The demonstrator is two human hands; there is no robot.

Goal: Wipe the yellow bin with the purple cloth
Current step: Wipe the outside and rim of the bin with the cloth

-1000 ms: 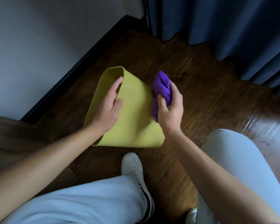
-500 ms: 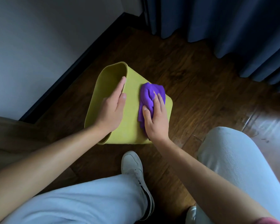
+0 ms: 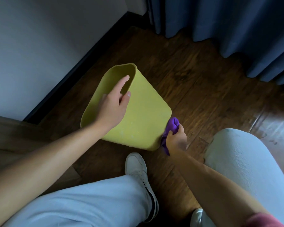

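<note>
Bin (image 3: 143, 122) lies tipped on the floor (image 3: 203, 89) near the wall corner. Left hand (image 3: 115, 105) steadies its rim, fingers loose. Right hand (image 3: 176, 138) clutches the bunched cloth (image 3: 172, 125) at the base corner, mid-wipe; next, probably a firm sweep along that side.

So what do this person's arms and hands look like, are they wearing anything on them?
Both forearms are bare, and the left hand and right hand wear no gloves, rings or watch that I can see. A bit of reddish sleeve shows high on the right arm.
</note>
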